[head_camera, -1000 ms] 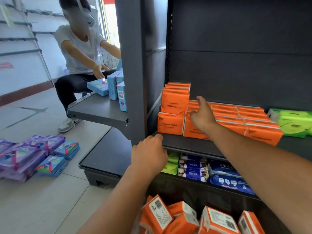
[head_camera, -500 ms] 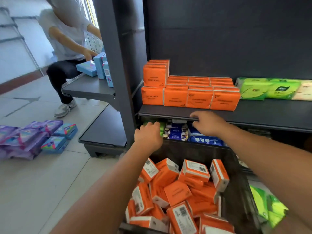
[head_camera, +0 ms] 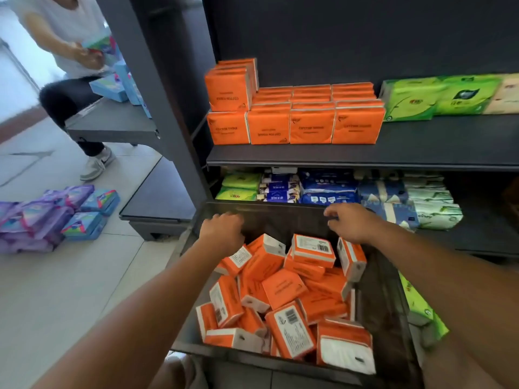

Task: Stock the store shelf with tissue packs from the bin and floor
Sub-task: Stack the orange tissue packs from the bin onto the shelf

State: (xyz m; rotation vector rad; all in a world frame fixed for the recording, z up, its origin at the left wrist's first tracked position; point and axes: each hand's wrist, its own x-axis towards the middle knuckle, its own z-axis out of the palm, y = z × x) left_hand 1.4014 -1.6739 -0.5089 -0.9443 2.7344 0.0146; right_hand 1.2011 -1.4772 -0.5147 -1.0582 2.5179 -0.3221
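I have both hands over the far end of the bin [head_camera: 280, 221], which sits on the floor in front of the shelf [head_camera: 421, 143] and is heaped with loose orange tissue packs [head_camera: 283, 287]. My left hand [head_camera: 223, 231] hangs above the pile's far left, fingers curled into a fist with nothing in it. My right hand [head_camera: 349, 223] is by the far rim, fingers loosely bent and empty. On the shelf a stocked orange block [head_camera: 311, 126] stands left of green packs [head_camera: 438, 96]. A green floor pack [head_camera: 421, 304] lies just right of the bin.
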